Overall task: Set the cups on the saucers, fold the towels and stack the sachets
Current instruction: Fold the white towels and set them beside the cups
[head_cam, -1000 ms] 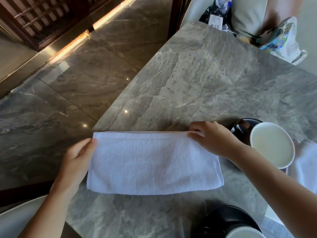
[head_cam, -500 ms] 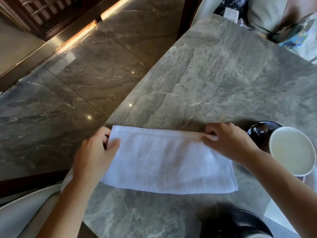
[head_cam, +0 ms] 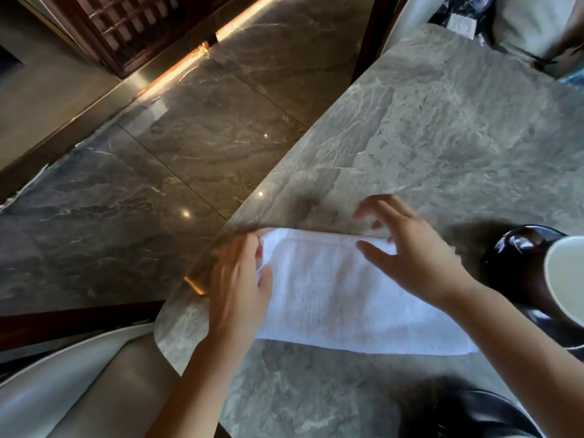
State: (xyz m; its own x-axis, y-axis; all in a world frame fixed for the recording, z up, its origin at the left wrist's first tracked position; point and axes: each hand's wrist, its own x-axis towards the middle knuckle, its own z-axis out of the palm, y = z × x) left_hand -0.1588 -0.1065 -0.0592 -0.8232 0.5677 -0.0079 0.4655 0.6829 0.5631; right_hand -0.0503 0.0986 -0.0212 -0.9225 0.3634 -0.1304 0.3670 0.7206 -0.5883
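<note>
**Folding towel at table's left edge**

Lying flat on the grey stone table [head_cam: 442, 128], a white towel [head_cam: 341, 298] sits as a long folded band. Its left end reaches the table's left edge, its right end stops just beside the saucer.

Left hand [head_cam: 237, 286]: palm down over the towel's left end, fingers together and extended, thumb spread out onto the cloth. Touching the towel; can't tell if it pinches anything, looks like a flat press.

Right hand [head_cam: 414, 254]: over the far edge of the towel, right of centre. Fingers spread apart and curled, tips raised off the fold, thumb pointing left just over the cloth. Not clamped on anything. Motion blur on the fingertips, so exact contact with the cloth is unclear.

Black glossy saucer [head_cam: 518, 263] near the table's right side, with a white cup [head_cam: 568, 279] overlapping it, cut off by the frame. Can't tell if the cup is centred on it.

Second dark round item [head_cam: 474, 412] at the near edge, bottom right, mostly cropped.

Sachets not visible.
</note>
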